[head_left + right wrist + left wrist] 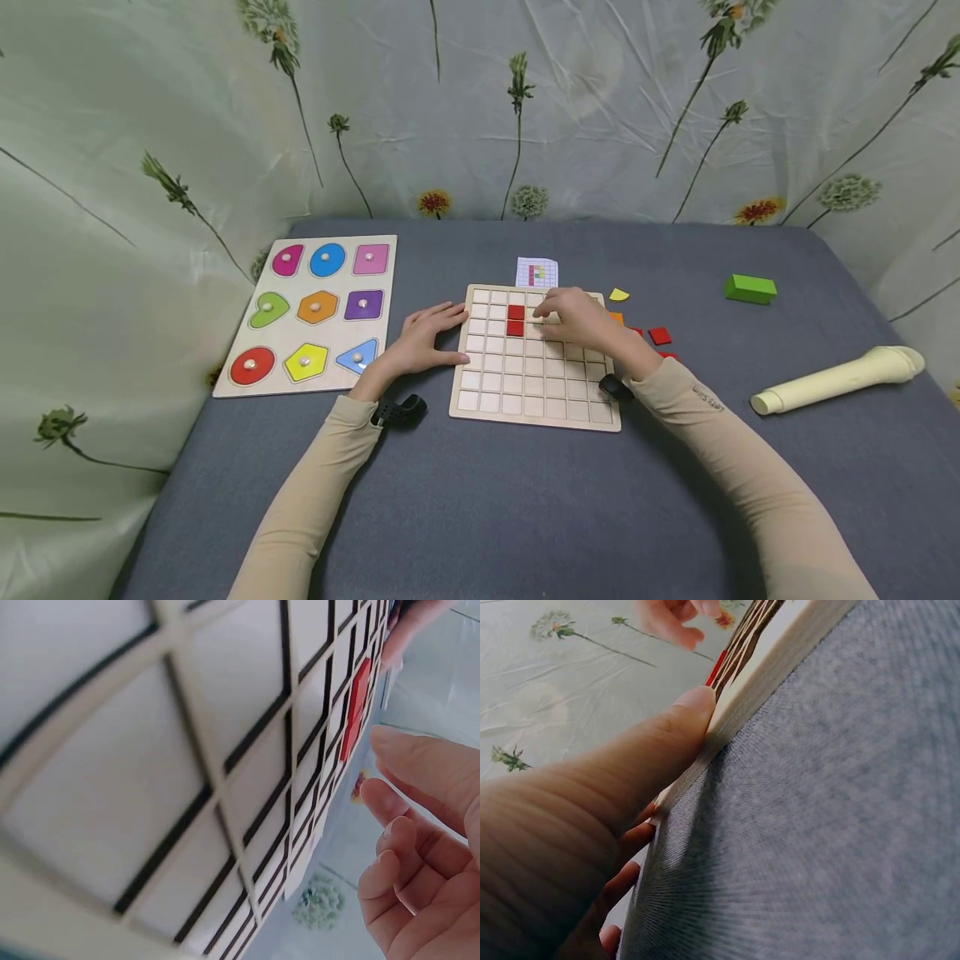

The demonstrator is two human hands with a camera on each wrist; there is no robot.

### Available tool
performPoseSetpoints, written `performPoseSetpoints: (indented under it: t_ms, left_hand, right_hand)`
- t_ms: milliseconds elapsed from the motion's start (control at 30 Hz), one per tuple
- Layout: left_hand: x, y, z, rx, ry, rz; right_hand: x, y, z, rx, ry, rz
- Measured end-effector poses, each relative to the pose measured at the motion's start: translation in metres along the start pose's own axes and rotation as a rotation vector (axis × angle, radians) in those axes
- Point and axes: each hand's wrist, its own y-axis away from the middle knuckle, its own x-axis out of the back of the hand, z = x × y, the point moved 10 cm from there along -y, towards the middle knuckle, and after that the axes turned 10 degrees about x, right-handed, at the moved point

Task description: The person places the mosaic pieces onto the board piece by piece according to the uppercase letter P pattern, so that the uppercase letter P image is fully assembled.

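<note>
A wooden grid board (501, 407) with white squares lies on the table, two red square tiles (515, 328) sitting one above the other in its upper part. My left hand (420, 342) rests at the board's left edge, fingers spread; in the left wrist view its thumb (656, 739) touches the wooden rim. Over the upper right of the board hovers my right hand (573, 318), just right of the red tiles. The right wrist view shows its thumb (427, 765) and loosely bent fingers apart from each other, holding nothing.
Behind the board lies a printed pattern card (537, 272). Loose pieces are to the right, among them a yellow piece (618, 295) and a red tile (660, 336). A knob puzzle board (258, 325) lies left; a green block (751, 289) and a cream cylinder (832, 382) lie right.
</note>
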Motion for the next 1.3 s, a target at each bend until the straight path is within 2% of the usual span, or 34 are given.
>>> performPoseSetpoints:
  t_ms: [467,800,1033,1300]
  left_hand:
    - [0.0,0.001,0.0,0.003,0.002,-0.001]
    - [0.001,0.001,0.001,0.003,0.001,-0.003]
    - [0.001,0.0,0.001,0.001,0.001,0.0]
    - [0.001,0.0,0.0,-0.005,0.006,0.002]
  right_hand:
    - [0.019,0.041,0.026,-0.129,0.042,0.002]
    - [0.032,0.067,0.041,-0.168,0.082,0.021]
    - [0.034,0.085,0.053,-0.161,0.112,0.034]
    - [0.037,0.108,0.065,-0.239,0.089,0.021]
